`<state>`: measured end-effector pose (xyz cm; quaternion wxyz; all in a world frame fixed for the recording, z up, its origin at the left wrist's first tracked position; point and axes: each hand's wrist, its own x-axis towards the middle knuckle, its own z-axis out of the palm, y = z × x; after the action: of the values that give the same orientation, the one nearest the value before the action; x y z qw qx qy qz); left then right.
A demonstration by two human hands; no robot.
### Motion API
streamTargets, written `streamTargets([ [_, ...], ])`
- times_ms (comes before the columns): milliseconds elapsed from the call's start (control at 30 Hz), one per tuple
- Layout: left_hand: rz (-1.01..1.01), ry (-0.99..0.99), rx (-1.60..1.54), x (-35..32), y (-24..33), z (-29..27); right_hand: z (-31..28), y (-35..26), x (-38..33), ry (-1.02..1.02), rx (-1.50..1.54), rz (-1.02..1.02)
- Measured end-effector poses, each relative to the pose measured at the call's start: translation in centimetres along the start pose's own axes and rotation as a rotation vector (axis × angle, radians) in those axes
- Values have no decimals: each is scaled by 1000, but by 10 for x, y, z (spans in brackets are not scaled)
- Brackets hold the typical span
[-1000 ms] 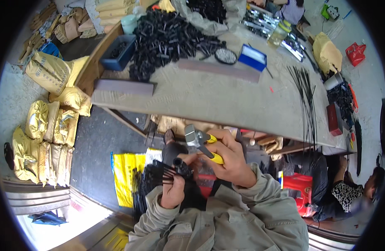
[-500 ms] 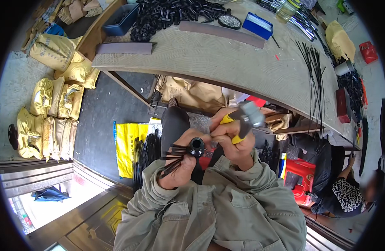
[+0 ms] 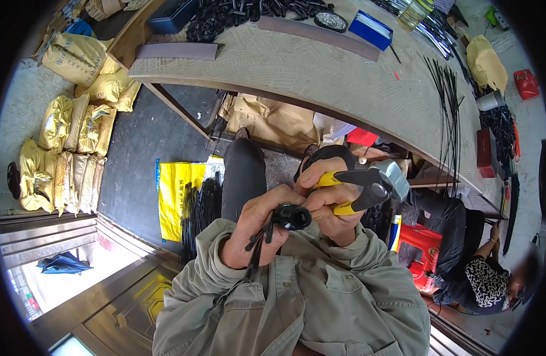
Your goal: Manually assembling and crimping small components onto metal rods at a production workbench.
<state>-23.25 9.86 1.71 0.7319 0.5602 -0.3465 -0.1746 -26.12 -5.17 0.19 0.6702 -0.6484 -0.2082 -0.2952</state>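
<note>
In the head view, my left hand [image 3: 256,222] is clenched round a black tube [image 3: 289,216], its open end facing up at me, with thin black strips [image 3: 258,244] sticking out beside it. My right hand [image 3: 332,204] grasps yellow-handled pincers [image 3: 375,188], their metal head pointing right, its fingers just beside the tube. I have both close before my jacket [image 3: 326,302], well apart from the table [image 3: 356,83]

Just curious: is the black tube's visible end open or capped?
Open: the black tube shows a dark hollow inside its rim.
</note>
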Motion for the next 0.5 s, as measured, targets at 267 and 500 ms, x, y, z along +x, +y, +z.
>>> streamTargets([
  [267,15,-4,29,-3,-3,-1,7,-1,-8,64,66,47],
  [500,13,25,-30,-5,-5,0,11,-3,-8,81,114,94],
])
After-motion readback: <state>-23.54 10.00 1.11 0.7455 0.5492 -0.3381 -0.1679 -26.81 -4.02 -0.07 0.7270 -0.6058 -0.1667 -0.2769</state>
